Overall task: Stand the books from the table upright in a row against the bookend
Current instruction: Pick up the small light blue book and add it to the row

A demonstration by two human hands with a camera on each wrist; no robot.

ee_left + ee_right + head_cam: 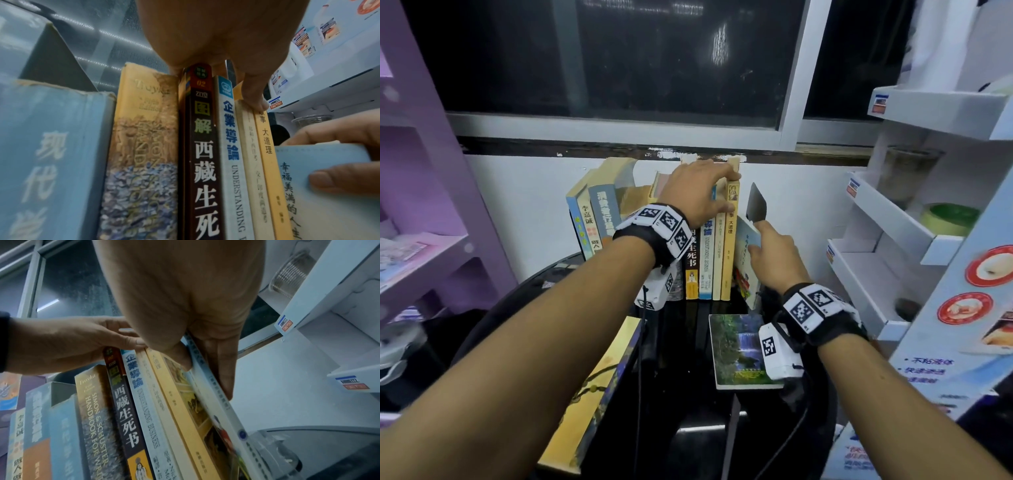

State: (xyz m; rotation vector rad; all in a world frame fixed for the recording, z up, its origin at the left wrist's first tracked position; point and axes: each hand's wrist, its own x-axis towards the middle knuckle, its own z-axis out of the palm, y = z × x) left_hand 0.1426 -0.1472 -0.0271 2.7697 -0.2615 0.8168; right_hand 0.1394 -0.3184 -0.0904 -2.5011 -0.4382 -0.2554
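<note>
Nearly there, we judge: our left hand (pixel 695 195) curls over the upright books (pixel 707 260), right hand (pixel 774 257) pinches a pale-blue book (pixel 745 241) beside the bookend (pixel 756 205); waterfall book (pixel 736 342) and gold-covered book (pixel 602 383) lie flat.

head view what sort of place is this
Probably a small shop or stockroom corner: white display racks with brand labels, a product poster, books on a black table under a dark window.

Purple shelf unit (pixel 431 192) is seen left, dark window (pixel 619 58) far. White display rack (pixel 893 219) is placed right; green roll (pixel 950 219) is kept on one tier.
</note>
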